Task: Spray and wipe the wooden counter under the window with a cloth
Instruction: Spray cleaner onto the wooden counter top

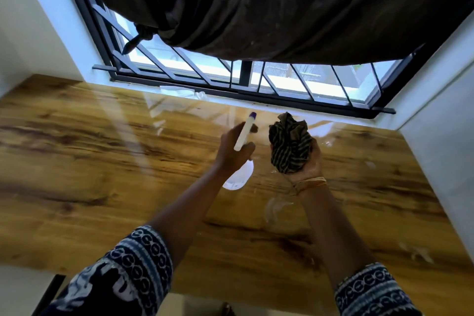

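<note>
Worktop (102, 161): glossy wood-grain surface directly under the window (282, 79), filling the frame from 9 to 3 o'clock. Faint pale smears and wet-looking marks lie toward 3 and 5 o'clock; probably spray not yet wiped, though glare makes this uncertain.

Spray bottle (243, 136): white, with a purple nozzle tip aimed toward 12 o'clock, at the window edge of the worktop. Held off the surface near frame centre. Its body is translucent white; the level of liquid inside cannot be read.

Left hand (230, 151): grip wrapped round the bottle's neck, fingers curled at the trigger side. Judged placed so for spraying the far strip of wood.

Cloth (291, 143): dark, striped, bunched into a ball, just at 3 o'clock of the bottle and clear of the worktop.

Right hand (305, 161): palm up, grip closed round the underside of the cloth wad; thread bands at the wrist. Judged held ready beside the sprayer so wiping can follow straight after a squirt.

Curtain (256, 7): dark fabric gathered up over the window at 12 o'clock, knotted at its left end, presumably to keep it off the surface.

Patterned sleeves (138, 259): at 6 to 7 o'clock and 5 o'clock.
</note>
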Demonstrator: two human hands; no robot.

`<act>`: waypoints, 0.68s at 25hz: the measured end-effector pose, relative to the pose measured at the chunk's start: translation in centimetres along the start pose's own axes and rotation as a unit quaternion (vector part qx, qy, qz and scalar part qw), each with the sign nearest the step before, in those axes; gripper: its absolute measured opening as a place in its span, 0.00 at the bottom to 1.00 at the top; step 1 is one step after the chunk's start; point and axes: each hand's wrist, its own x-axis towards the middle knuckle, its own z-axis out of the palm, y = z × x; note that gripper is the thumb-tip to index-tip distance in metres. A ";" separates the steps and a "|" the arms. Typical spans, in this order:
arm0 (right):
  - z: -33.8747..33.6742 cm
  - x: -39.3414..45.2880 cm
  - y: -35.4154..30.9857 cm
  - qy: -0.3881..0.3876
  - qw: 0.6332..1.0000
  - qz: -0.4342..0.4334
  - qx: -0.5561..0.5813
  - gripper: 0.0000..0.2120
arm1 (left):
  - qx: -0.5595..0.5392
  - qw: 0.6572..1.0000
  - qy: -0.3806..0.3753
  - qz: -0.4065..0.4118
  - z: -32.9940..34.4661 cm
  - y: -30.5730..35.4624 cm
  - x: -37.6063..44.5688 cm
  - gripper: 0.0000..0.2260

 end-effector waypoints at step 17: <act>1.6 2.4 -0.4 -0.003 0.999 0.046 0.010 0.25 | 0.027 0.951 -0.251 -0.179 -3.4 2.2 3.4 0.11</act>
